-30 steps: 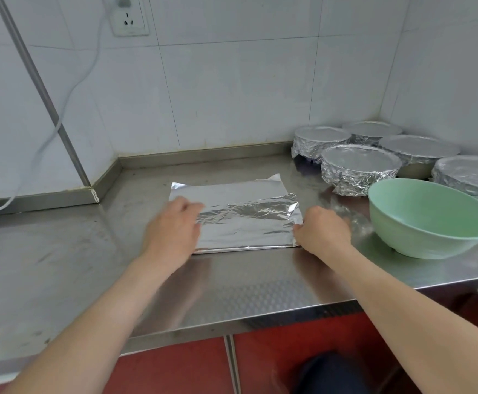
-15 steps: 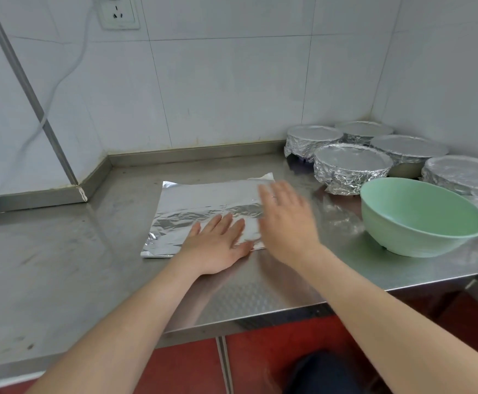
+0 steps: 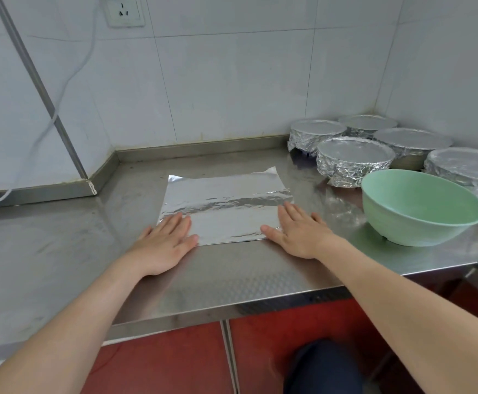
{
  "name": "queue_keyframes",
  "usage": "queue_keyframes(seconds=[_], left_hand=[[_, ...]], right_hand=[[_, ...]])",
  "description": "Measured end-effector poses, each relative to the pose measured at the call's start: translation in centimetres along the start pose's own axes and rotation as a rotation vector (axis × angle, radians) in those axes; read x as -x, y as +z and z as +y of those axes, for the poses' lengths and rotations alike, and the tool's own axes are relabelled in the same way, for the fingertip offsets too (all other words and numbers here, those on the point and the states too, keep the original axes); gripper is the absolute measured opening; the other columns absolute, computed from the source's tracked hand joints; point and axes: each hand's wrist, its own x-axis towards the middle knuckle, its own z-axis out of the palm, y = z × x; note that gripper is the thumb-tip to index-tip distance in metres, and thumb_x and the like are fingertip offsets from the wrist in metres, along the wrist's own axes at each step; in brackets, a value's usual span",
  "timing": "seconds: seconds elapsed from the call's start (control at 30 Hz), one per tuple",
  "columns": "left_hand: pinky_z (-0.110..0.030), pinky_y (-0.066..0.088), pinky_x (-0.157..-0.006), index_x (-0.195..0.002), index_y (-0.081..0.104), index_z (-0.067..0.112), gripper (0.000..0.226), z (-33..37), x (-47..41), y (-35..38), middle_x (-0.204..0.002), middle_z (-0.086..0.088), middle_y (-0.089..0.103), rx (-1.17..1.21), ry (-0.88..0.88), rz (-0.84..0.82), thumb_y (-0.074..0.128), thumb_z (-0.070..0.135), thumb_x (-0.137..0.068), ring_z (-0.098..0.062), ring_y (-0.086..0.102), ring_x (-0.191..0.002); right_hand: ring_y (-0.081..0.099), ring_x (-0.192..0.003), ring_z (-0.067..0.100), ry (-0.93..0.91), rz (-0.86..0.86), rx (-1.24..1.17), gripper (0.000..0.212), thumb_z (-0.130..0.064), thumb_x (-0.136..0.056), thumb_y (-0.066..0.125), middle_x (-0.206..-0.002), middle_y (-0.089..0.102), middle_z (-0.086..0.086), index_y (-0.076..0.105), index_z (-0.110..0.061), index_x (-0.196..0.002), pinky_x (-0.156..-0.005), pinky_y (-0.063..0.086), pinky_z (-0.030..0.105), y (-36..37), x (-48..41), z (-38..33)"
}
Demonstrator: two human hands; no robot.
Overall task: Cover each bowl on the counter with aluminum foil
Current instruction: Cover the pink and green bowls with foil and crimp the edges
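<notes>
Head view, counter corner. One foil sheet (image 3: 226, 206) lies flat on the steel counter (image 3: 61, 251), with a crumpled band across its middle and its far right corner slightly lifted.

My left hand (image 3: 164, 243) rests palm down on the sheet's near left corner. The fingers are straight and together and grip nothing. My right hand (image 3: 300, 234) lies flat on the near right corner, fingers straight and a little spread, thumb at the near edge. It also grips nothing.

A green bowl (image 3: 397, 228) stands upright and uncovered to the right of the sheet, near my right hand but apart from it.

Behind it, where the tiled walls meet, five covered bowls (image 3: 354, 157) stand close together, with foil crimped down around their sides. The nearest sits just behind the green bowl's rim.

At upper left there is a socket (image 3: 122, 9) with a white cable (image 3: 70, 78) hanging from it. A metal pipe (image 3: 41, 89) slants down the wall to the counter.
</notes>
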Motion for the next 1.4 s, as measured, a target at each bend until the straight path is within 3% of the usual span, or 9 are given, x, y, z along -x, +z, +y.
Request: queue_keyframes(seconds=[0.13,0.2,0.3,0.4,0.73,1.07,1.17,1.23,1.4], left_hand=[[-0.048,-0.002,-0.118,-0.154,-0.003,0.028,0.064,-1.9,0.6,-0.9,-0.160,0.009,-0.014,-0.016,-0.095,-0.078,0.011,0.057,-0.099,-0.010,-0.011,-0.147],[-0.047,0.000,-0.118,-0.155,0.004,0.024,0.062,-1.2,0.0,-1.7,-0.162,0.005,-0.008,-0.018,-0.124,0.032,0.015,0.052,-0.101,-0.012,-0.007,-0.148],[-0.039,0.006,-0.120,-0.154,0.014,0.018,0.059,2.8,-2.5,-1.9,-0.162,-0.001,0.002,0.013,0.063,0.246,0.020,0.045,-0.102,-0.015,0.000,-0.149],[-0.036,0.009,-0.120,-0.153,0.018,0.018,0.054,6.8,-4.8,-0.3,-0.162,-0.001,0.011,0.005,0.278,0.227,0.025,0.038,-0.103,-0.015,0.007,-0.148],[-0.037,0.002,-0.120,-0.154,0.007,0.030,0.073,-0.2,-4.8,-0.2,-0.162,0.011,-0.003,-0.027,0.064,0.096,0.009,0.068,-0.091,-0.004,-0.005,-0.147],[-0.051,0.012,-0.116,-0.148,0.021,0.022,0.065,-3.7,-2.3,-0.8,-0.159,0.006,0.016,-0.027,-0.119,0.156,0.022,0.060,-0.095,-0.014,0.011,-0.146],[-0.030,0.016,-0.115,-0.147,0.034,0.027,0.078,-0.3,-2.0,-1.4,-0.159,0.005,0.022,0.077,0.099,0.245,0.035,0.071,-0.082,-0.013,0.018,-0.146],[-0.019,0.023,-0.104,-0.131,0.055,0.030,0.057,3.7,-1.5,-1.9,-0.153,0.008,0.035,0.148,0.297,0.217,0.050,0.063,-0.085,-0.006,0.027,-0.141],[-0.035,0.046,-0.086,-0.102,0.065,0.026,0.021,7.6,-1.9,-2.7,-0.104,0.012,0.063,-0.033,0.495,0.258,0.051,0.039,-0.094,-0.018,0.060,-0.103]], right_hand=[[-0.010,-0.149,0.016,0.113,-0.075,-0.019,0.093,-0.074,-0.089,0.011,-0.163,-0.009,0.002,-0.004,-0.010,-0.154,-0.116,0.002,0.057,-1.2,0.4,1.3],[-0.011,-0.149,0.016,0.119,0.015,-0.005,0.083,-0.066,-0.095,0.013,-0.163,-0.009,0.002,-0.004,-0.010,-0.154,-0.115,0.000,0.056,-1.5,0.4,0.8],[-0.005,-0.149,0.012,-0.072,0.242,0.031,0.061,-0.043,-0.103,0.021,-0.163,-0.003,-0.002,0.005,-0.014,-0.155,-0.118,0.003,0.048,-1.2,-0.8,-2.4],[0.006,-0.149,0.014,-0.260,0.204,-0.022,0.052,-0.031,-0.105,0.023,-0.162,0.010,0.000,0.017,-0.013,-0.153,-0.118,0.012,0.041,0.2,-2.6,-5.8],[-0.005,-0.149,0.011,0.013,0.046,0.005,0.081,-0.068,-0.094,0.013,-0.163,-0.005,-0.004,0.003,-0.017,-0.155,-0.119,0.002,0.048,-0.6,-5.0,0.0],[-0.003,-0.149,0.018,0.239,0.125,-0.119,0.078,-0.062,-0.097,0.016,-0.163,0.000,0.002,0.000,-0.010,-0.154,-0.117,0.004,0.053,-0.5,-3.3,2.2],[0.012,-0.147,0.023,0.117,0.341,-0.270,0.069,-0.052,-0.100,0.029,-0.160,0.016,0.008,0.016,-0.009,-0.152,-0.117,0.016,0.048,-0.3,-1.9,1.9],[0.017,-0.146,0.021,-0.036,0.347,-0.287,0.060,-0.047,-0.099,0.039,-0.160,0.019,0.005,0.026,-0.019,-0.151,-0.115,0.023,0.048,-0.4,-0.6,1.4],[0.021,-0.146,0.018,-0.188,0.219,-0.203,0.054,-0.045,-0.097,0.048,-0.159,0.024,0.000,0.035,-0.034,-0.147,-0.115,0.026,0.044,-0.8,2.1,0.8]])
